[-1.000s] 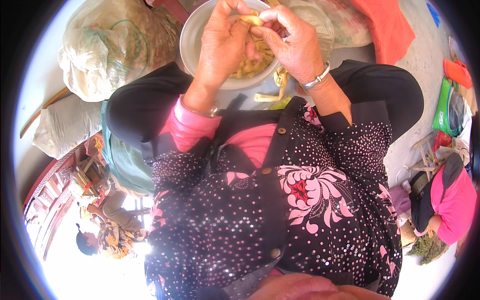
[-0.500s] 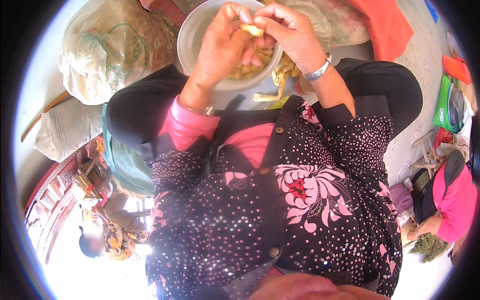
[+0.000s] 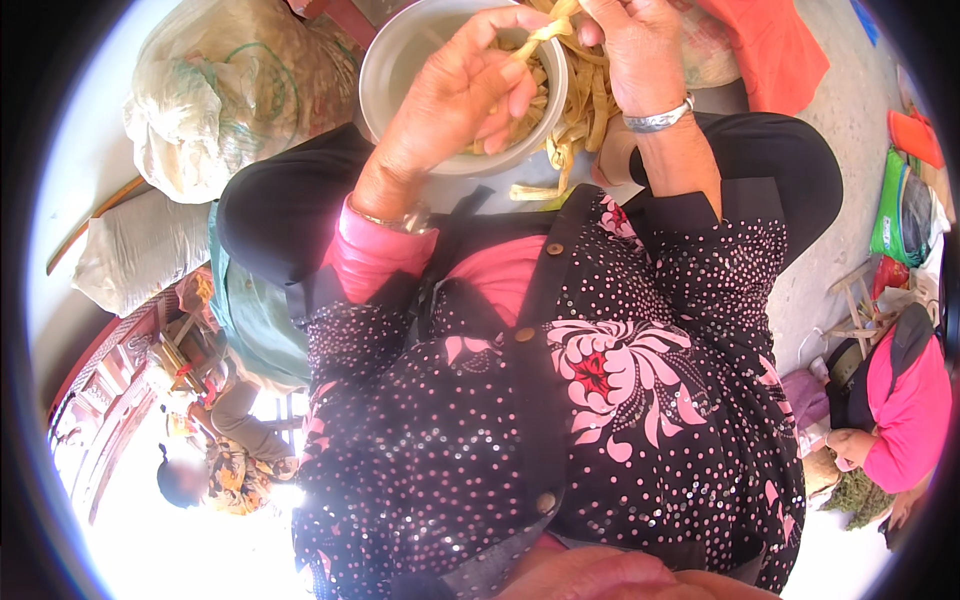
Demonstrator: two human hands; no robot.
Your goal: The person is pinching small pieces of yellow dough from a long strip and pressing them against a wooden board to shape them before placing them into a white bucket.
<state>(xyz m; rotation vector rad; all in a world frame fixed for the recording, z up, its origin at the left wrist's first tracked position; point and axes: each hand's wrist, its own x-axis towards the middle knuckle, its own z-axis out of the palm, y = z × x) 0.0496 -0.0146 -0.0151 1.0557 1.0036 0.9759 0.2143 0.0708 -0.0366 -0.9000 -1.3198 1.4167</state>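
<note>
Over a white basin, my left hand pinches one end of a pale yellow, pliable strip that looks twisted or knotted. The strip runs up to my right hand, whose fingers are closed on its other part near the top edge of the picture. Short yellowish pieces lie in the basin, partly hidden by my left hand. Beside the basin, under my right hand, hangs a heap of longer yellow strips. One loose strip sticks out toward my lap.
A large filled plastic sack stands at the left, with a white bag below it. Red cloth lies at the upper right. People sit at the lower left and lower right, the latter in a pink top.
My right hand has moved right and up, away from my left. A longer strip now stretches between them, where a small pale piece was held before. More of the strip heap shows.
</note>
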